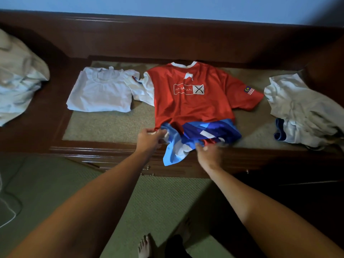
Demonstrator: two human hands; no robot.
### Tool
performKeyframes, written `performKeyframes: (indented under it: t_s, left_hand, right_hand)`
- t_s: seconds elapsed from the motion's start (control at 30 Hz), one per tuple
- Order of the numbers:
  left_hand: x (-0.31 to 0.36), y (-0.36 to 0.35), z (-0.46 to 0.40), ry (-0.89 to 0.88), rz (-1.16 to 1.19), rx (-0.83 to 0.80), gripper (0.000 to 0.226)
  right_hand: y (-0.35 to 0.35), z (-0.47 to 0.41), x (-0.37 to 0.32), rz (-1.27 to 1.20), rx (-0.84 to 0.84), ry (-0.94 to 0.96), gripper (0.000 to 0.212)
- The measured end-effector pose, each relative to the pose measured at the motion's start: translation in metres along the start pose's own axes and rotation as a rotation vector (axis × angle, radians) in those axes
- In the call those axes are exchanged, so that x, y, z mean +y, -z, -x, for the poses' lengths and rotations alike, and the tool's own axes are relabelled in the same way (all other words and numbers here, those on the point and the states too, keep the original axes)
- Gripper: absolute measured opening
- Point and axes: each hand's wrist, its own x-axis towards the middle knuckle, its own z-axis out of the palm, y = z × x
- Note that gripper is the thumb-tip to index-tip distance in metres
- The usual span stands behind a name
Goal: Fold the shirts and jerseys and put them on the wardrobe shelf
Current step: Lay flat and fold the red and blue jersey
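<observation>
While red jersey [193, 101] lies spread face-up on dark wooden dresser [186, 43], both hands work blue-and-white hem at near edge. Left hand [149, 138] pinches hem's left corner; right hand [209, 152] grips bunched hem, blurred. Folded white shirt [100, 92] just left of jersey. Crumpled pale garments [301, 112] right.

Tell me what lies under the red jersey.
Under the red jersey shows a beige mat on the wooden top. Its left white sleeve overlaps the folded white shirt. Anything beneath its middle is covered.
</observation>
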Motion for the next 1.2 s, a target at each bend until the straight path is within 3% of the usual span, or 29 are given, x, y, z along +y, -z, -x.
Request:
performKeyframes:
  t_s: [0.1, 0.17, 0.2, 0.27, 0.4, 0.5, 0.57, 0.8, 0.93, 1.0, 1.2]
  left_hand:
    - [-0.009, 0.004, 0.006, 0.106, 0.002, -0.093, 0.025]
    - [-0.015, 0.010, 0.010, 0.100, -0.034, -0.135, 0.024]
    - [-0.017, 0.014, 0.011, 0.082, -0.050, -0.157, 0.022]
    - [-0.022, 0.024, 0.011, 0.079, -0.042, -0.215, 0.016]
    - [-0.024, 0.043, 0.011, 0.068, -0.005, -0.199, 0.039]
    - [-0.027, 0.055, 0.015, 0.049, 0.001, -0.201, 0.012]
    - [-0.030, 0.062, 0.019, 0.039, -0.006, -0.199, 0.006]
    - [-0.040, 0.088, 0.025, 0.049, 0.042, -0.183, 0.017]
    - [-0.044, 0.100, 0.028, 0.048, 0.082, -0.144, 0.040]
    - [-0.044, 0.104, 0.032, 0.035, 0.033, -0.121, 0.034]
    - [-0.050, 0.111, 0.040, -0.079, -0.166, -0.106, 0.033]
  right_hand:
    - [-0.022, 0.035, -0.014, -0.115, -0.510, -0.379, 0.072]
    - [-0.036, 0.045, -0.019, -0.337, -0.677, -0.495, 0.065]
    - [-0.040, 0.049, -0.021, -0.456, -0.683, -0.525, 0.053]
    - [-0.049, 0.051, -0.020, -0.631, -0.628, -0.556, 0.025]
    - [-0.061, 0.056, -0.017, -0.676, -0.500, -0.646, 0.010]
    - [-0.069, 0.058, -0.015, -0.781, -0.494, -0.715, 0.019]
    - [-0.076, 0.059, -0.016, -0.816, -0.518, -0.688, 0.016]
    - [-0.076, 0.068, -0.016, -0.870, -0.219, -0.517, 0.009]
    - [-0.071, 0.077, -0.009, -0.899, -0.097, -0.359, 0.023]
    - [-0.070, 0.079, -0.008, -0.892, -0.070, -0.310, 0.020]
    - [-0.068, 0.088, -0.006, -0.802, -0.102, -0.441, 0.013]
